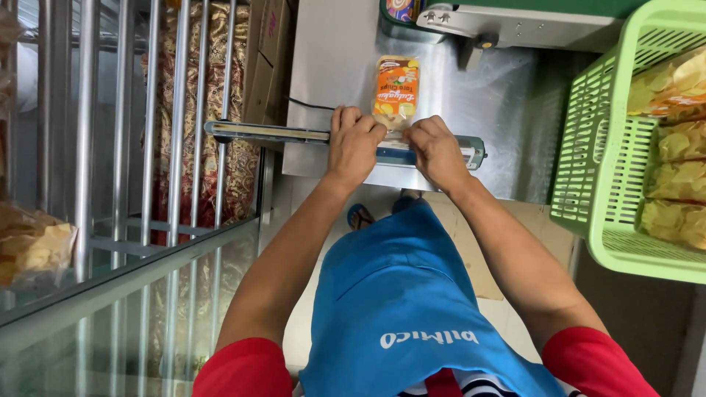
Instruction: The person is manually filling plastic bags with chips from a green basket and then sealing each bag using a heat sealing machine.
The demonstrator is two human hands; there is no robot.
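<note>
Your hands, left [354, 143] and right [435, 149], pinch the chip bag [395, 92] at its 6 o'clock edge: light, slippery, crushable.

Right: a light green slotted plastic basket [588, 162] holding clear bags of pale yellow chips [676, 180]. Top: a green-edged machine with a grey metal plate [515, 26] at the far end of the steel table [331, 51]. Left: vertical metal bars [88, 110], with brown cardboard boxes [266, 59] and patterned red-and-gold cloth [239, 165] behind them. Lower left: a glass shelf [132, 294] and another bag of chips [33, 246].
</note>
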